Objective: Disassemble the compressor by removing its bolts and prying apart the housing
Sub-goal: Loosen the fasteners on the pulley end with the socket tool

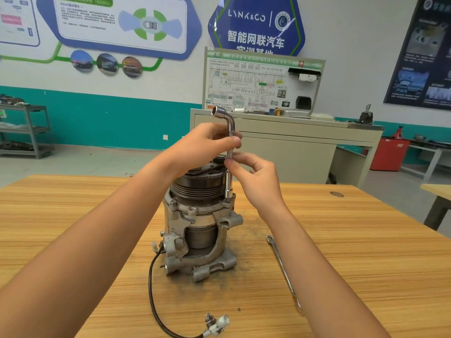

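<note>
Desk [353, 240]: pale wood-grain top that carries everything named below; a smudge of dark grime lies around the foot of the compressor.
Compressor [195, 223]: stands on end at the middle of the desk, grey cast housing with a cut-out window in its front, and a dark grooved pulley [199, 189] on top.
Left hand [205, 145]: above the compressor's top, its fingers [231, 142] curled round the upper shaft of the socket wrench, just under the bend.
Right hand [256, 176]: just right of the compressor's pulley, thumb and fingertips pinching the wrench shaft lower down, other fingers loosely bent.
Spanner [283, 267]: flat on the desk to the right of the compressor, apart from it, ring end nearest the housing.
Socket wrench [228, 184]: L-shaped, upright, its lower end seated on the compressor's right flange, its bent top end pointing left.
Cable [152, 296]: black, runs from the compressor's lower left side toward the near edge, ending in a white plug [217, 324].
Bolts [173, 203]: two heads show on the compressor's front flange, below the pulley.
</note>
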The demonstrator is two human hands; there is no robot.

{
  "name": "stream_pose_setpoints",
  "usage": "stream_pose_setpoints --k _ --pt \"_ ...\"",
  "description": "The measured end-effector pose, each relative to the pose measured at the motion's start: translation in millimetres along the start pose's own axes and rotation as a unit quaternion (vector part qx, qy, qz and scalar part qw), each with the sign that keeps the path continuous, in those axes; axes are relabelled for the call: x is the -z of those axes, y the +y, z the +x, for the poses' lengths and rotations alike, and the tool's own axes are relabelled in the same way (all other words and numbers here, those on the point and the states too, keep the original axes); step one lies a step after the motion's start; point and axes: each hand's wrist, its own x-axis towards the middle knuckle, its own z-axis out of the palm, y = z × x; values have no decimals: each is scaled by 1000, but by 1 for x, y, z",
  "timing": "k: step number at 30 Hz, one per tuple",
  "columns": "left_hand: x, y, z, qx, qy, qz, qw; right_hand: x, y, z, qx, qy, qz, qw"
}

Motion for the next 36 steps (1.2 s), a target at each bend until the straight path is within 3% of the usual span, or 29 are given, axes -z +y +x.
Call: stream_pose_setpoints --k 3,9,16,24,32,36 --pt "3 0 -3 1 2 -40 999 0 1 1 -13 -16 11 1000" --pt "-7 -2 -2 -24 104 1 994 -2 -1 -3 -12 10 -23 1000" --pt "5 2 -5 9 -41 -20 999 3 -3 0 -9 -29 -6 1000" --pt "-1 -3 -2 -1 44 -20 999 2 -1 0 2 40 -17 999" --pt "5 -2 -4 13 -10 -13 1000 2 -1 3 -21 -13 17 1000" --pt "1 -3 -4 13 23 -26 999 0 -3 0 -30 -6 14 999"
